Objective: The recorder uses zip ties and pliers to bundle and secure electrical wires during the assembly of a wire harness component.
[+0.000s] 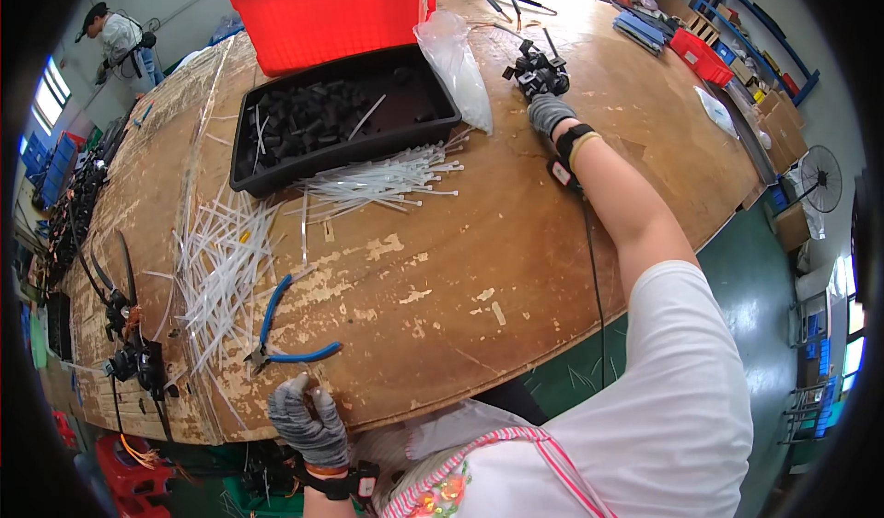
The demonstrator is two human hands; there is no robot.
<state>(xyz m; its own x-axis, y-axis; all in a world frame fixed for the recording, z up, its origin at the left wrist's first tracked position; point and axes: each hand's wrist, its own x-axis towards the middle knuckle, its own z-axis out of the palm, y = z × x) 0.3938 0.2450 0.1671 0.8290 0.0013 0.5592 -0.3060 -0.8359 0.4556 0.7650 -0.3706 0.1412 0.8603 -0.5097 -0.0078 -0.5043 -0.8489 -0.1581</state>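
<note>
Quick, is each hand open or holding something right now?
Left hand: loosely open, nothing visible in it.
Right hand: at the black part; grip can't be told.

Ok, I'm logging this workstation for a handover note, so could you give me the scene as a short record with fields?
Left hand: gloved, fingers loosely curled, near blue-handled pliers
Right hand: gloved, at a black part; grip unclear
Tray: black, holding small black pieces and a few white ties
Loose white cable ties: heaped left of the pliers and in front of the tray
Red bin: behind the tray
Plastic bag: right of the tray
Background: another person, far left
</note>
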